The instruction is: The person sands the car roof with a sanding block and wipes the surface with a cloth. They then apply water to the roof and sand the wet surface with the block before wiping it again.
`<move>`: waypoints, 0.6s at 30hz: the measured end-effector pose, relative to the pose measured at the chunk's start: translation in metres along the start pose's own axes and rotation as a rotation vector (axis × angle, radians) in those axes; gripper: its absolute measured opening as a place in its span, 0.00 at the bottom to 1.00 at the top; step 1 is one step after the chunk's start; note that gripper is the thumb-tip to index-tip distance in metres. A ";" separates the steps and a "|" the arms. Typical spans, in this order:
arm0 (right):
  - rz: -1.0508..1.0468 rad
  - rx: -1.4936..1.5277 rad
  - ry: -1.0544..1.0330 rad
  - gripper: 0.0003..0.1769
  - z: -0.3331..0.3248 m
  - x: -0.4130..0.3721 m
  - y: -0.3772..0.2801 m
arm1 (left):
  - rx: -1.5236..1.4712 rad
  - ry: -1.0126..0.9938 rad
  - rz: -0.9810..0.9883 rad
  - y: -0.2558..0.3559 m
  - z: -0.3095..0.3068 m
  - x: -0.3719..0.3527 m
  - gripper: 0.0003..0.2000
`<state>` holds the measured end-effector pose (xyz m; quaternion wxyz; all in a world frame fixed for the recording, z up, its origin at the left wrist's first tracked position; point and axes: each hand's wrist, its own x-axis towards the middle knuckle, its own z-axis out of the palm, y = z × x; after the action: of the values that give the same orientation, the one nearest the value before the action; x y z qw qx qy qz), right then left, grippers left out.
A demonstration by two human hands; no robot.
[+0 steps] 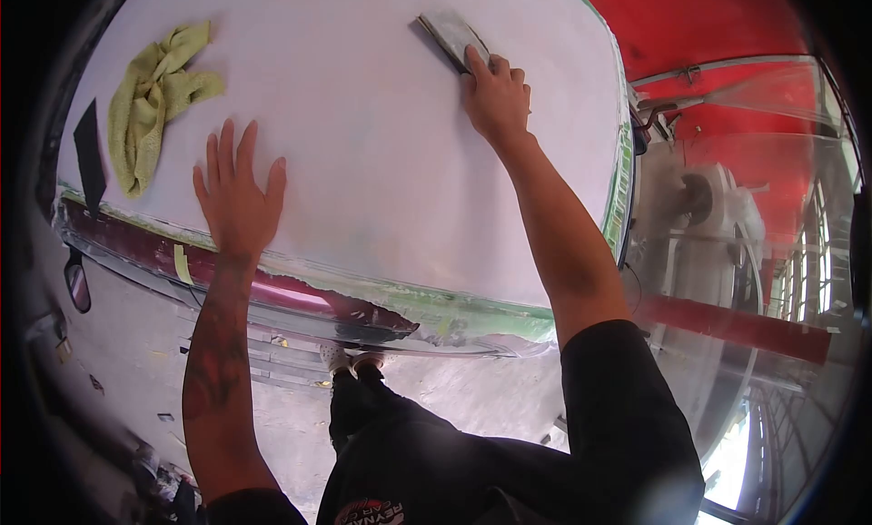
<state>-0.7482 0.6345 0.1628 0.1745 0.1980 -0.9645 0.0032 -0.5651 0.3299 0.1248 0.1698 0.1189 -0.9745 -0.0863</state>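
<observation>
Workshop: pale concrete floor [509,398] below the work; a red surface [718,25] and clear plastic sheeting [772,98] beyond it on your right.
Panel: broad, pale pinkish-white panel [363,180] in front of you; green patches run along its near and right edges; a glossy dark red strip [282,293] lies below the near edge, toward the left.
Grey block: long, flat grey block [451,36] on the panel, toward the far edge and right of the middle; it sits at a slant, its near end in your right hand.
Right hand: your right hand [498,94] has its fingers closed on the grey block, one lying forward along its top; your arm reaches well out over the panel.
Left hand: your left hand [238,189] is palm down on the panel by the near edge; its fingers are open and spread, holding nothing.
Cloth: crumpled yellow-green cloth [145,116] toward the left edge, beyond your left hand and apart from it.
Dark strip: flat dark strip [89,157] at the near left corner, just beside the cloth.
</observation>
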 end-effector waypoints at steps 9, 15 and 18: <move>-0.044 0.164 -0.189 0.35 -0.064 -0.230 -0.041 | 0.021 -0.018 -0.027 0.002 0.000 0.004 0.29; -0.021 0.061 0.061 0.26 -0.005 -0.020 0.015 | 0.014 -0.025 -0.020 0.003 0.001 0.004 0.29; 0.102 0.084 0.018 0.25 -0.003 0.005 0.011 | 0.019 -0.005 -0.009 0.002 0.001 0.003 0.29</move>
<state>-0.7559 0.6426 0.1683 0.1743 0.1559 -0.9708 0.0544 -0.5686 0.3308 0.1255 0.1657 0.1245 -0.9751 -0.0782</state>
